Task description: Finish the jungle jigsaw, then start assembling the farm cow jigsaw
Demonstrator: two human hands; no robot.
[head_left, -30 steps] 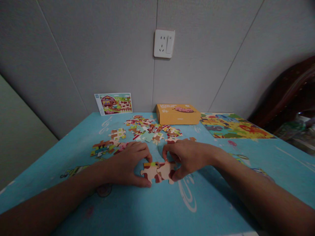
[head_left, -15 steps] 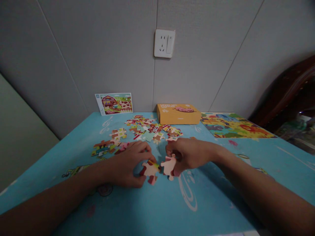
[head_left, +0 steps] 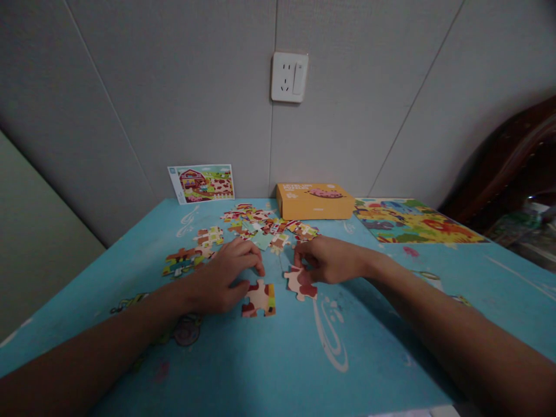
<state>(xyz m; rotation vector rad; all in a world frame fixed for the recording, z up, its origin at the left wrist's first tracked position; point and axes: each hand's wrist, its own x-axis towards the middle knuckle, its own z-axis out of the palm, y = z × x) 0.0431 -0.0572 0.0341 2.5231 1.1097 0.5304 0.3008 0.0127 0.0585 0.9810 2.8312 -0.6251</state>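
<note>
A cream and brown puzzle piece with a yellow-green edge lies on the blue table cover. Just behind and left of it is my left hand, thumb and fingers apart, nothing between them. My right hand pinches another cream and brown puzzle piece, which is tilted, its near edge low over the cover. A small gap separates the two pieces. Behind my hands spreads a pile of loose puzzle pieces, and several more pieces lie to the left of my left hand, which partly hides them.
A picture card of a barn and cow leans against the wall at the back left. The yellow puzzle box stands at the back middle. To its right lies a colourful animal picture. A socket is on the wall.
My left hand has let go of its puzzle piece, now flat on the cover, and moved back from it. My right hand has turned its piece and shifted slightly farther away.
</note>
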